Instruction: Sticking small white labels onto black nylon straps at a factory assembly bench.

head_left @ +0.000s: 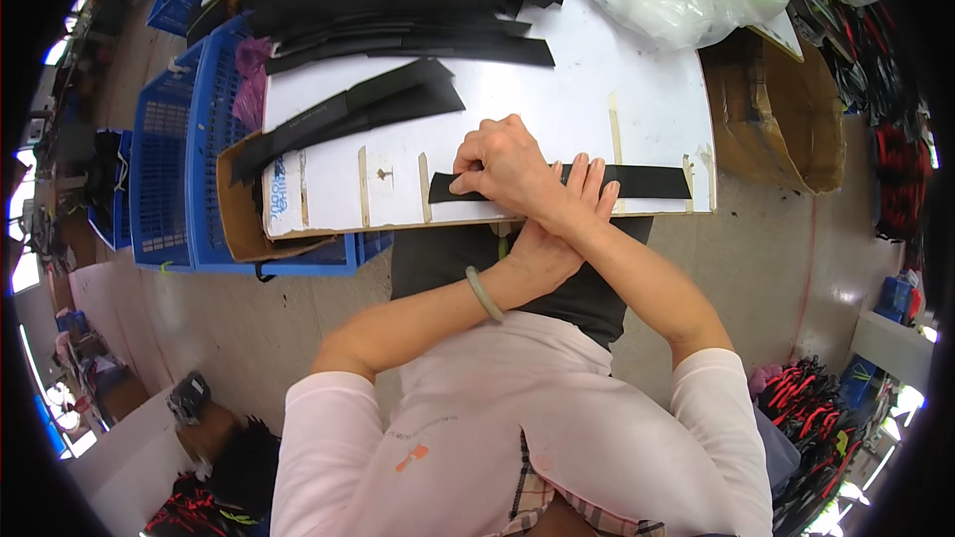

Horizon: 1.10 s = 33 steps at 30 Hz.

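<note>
Left hand (546, 251), fingers extended, on strip (652, 182); right hand (505, 163), fingers curled, grip unclear. Blue crate (206, 144): pink bag (253, 85) inside.

The head view looks from the wearer's brow, the left one of a side-by-side pair, steeply down and slightly forward past the torso (587, 408) to the fingers (592, 181). It sits above and behind them, near enough to take in both whole forearms (642, 264). The fisheye sweep puts the tabletop (567, 94) beneath and beyond the fingers, the floor (761, 254) far below to either side, and bends straight edges farther out from them.
</note>
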Tool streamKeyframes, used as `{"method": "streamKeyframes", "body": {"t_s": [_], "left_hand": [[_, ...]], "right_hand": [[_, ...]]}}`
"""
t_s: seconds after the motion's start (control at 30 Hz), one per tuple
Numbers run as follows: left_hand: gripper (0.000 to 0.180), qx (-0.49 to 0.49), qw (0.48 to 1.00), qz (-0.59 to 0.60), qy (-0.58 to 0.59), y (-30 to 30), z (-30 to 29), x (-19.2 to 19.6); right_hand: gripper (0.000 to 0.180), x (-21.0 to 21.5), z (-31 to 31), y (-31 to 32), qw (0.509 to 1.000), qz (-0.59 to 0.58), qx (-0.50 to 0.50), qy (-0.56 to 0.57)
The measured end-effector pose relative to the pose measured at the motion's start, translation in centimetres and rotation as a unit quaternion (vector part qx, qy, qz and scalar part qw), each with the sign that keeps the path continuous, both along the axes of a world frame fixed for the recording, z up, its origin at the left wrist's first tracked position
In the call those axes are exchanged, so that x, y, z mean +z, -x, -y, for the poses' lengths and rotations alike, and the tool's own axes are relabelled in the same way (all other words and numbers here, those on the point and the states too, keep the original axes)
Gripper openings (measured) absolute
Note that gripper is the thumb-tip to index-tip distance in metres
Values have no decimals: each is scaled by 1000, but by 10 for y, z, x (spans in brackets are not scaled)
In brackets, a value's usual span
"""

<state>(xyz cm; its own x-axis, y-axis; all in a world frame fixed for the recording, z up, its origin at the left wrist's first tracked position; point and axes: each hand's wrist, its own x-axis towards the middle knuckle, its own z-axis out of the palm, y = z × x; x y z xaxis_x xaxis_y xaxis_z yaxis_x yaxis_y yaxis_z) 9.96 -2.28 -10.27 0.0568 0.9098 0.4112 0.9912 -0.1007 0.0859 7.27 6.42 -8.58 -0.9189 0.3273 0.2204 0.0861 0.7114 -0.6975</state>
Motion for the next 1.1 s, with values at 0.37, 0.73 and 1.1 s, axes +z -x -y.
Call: {"method": "streamKeyframes", "body": {"t_s": [0.37, 0.73, 1.1], "left_hand": [[40, -73, 970, 229, 37, 31, 7, 31], [36, 77, 993, 76, -50, 249, 64, 58], [33, 120, 965, 175, -155, 241, 50, 63]], "right_hand": [[16, 86, -62, -25, 947, -100, -99, 288], [41, 66, -70, 145, 935, -187, -71, -294], [19, 45, -74, 159, 892, -252, -71, -369]]}}
